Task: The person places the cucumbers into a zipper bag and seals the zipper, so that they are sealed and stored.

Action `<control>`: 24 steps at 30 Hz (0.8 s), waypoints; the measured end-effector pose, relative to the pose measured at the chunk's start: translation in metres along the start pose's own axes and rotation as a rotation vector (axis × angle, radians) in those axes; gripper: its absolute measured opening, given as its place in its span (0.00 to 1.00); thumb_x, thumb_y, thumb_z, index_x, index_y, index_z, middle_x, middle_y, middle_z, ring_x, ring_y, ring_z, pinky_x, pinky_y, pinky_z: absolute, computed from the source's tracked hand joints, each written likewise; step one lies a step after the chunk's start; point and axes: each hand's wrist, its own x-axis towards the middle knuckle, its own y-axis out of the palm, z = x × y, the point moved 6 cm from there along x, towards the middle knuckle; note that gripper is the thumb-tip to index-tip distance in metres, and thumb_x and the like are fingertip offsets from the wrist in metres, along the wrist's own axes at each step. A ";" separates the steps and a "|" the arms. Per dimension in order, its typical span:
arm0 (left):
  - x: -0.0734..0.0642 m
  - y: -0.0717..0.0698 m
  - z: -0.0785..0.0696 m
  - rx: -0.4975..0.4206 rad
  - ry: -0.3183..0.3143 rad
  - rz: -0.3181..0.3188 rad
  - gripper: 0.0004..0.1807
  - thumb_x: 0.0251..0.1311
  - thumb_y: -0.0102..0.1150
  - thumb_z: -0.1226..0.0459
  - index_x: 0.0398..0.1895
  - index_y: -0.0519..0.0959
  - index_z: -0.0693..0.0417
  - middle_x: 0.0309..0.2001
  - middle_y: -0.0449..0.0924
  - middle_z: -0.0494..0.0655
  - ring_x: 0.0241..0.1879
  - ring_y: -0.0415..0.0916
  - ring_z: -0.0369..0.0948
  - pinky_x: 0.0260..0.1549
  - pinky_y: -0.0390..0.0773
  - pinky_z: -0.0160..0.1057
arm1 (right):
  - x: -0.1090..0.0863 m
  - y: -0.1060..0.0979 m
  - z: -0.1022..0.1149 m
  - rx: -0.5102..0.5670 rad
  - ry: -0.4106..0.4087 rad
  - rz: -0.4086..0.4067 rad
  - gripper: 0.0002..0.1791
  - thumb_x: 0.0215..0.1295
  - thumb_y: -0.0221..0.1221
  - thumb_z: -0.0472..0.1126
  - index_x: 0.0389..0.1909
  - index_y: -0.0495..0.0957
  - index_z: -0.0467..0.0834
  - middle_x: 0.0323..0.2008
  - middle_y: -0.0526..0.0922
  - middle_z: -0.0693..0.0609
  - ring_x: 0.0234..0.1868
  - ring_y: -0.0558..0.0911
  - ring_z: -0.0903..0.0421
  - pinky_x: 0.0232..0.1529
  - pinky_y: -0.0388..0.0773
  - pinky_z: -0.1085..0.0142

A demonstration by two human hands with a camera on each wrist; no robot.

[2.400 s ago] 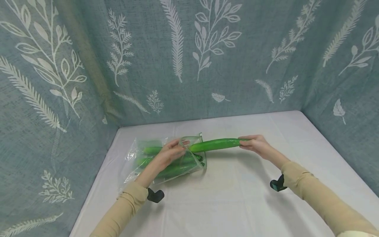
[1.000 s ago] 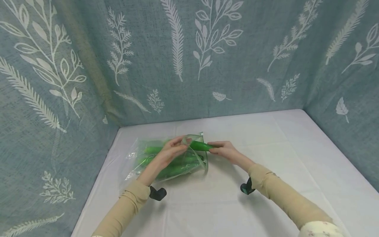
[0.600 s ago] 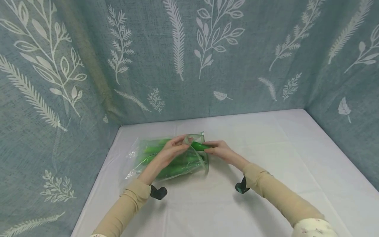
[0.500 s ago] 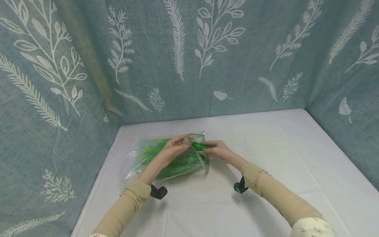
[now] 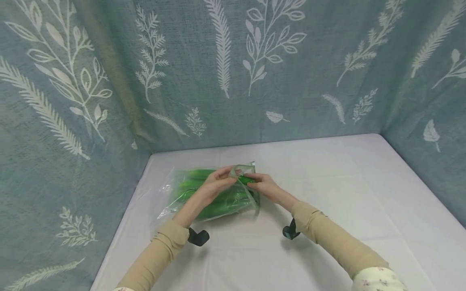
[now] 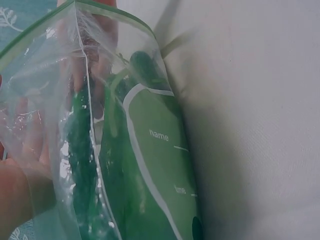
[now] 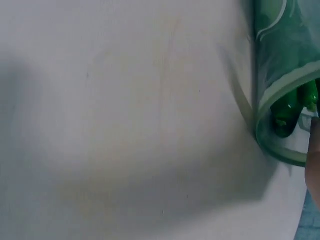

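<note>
A clear and green zip bag [image 5: 218, 207] with several long green cucumbers lies at the table's left, its mouth facing right. My left hand [image 5: 212, 188] reaches across the bag and grips the upper rim of its mouth. My right hand [image 5: 267, 187] pinches the end of a cucumber [image 5: 246, 180], most of which is inside the bag. In the left wrist view, the right fingers show through the plastic beside the printed label [image 6: 160, 140]. In the right wrist view, other cucumber ends [image 7: 286, 115] show within the round bag mouth [image 7: 272, 145], near one right-hand finger [image 7: 313, 165].
A white cloth covers the table [image 5: 327, 194]. A blue-green curtain [image 5: 276, 76] with white leaf prints stands behind it and along both sides. Dark wrist-worn devices hang below both sleeves, the left one [image 5: 198, 237] close to the bag's near edge.
My right hand has moved left, sliding the cucumber from mostly outside the bag to nearly all inside. The left hand keeps its grip on the bag's rim.
</note>
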 end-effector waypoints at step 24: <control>0.000 -0.002 0.009 0.044 -0.012 -0.045 0.32 0.63 0.54 0.69 0.71 0.59 0.57 0.74 0.50 0.56 0.74 0.48 0.51 0.69 0.60 0.50 | 0.001 0.007 0.012 -0.486 -0.129 -0.122 0.22 0.70 0.50 0.40 0.62 0.69 0.35 0.55 0.79 0.37 0.53 0.80 0.43 0.47 0.82 0.58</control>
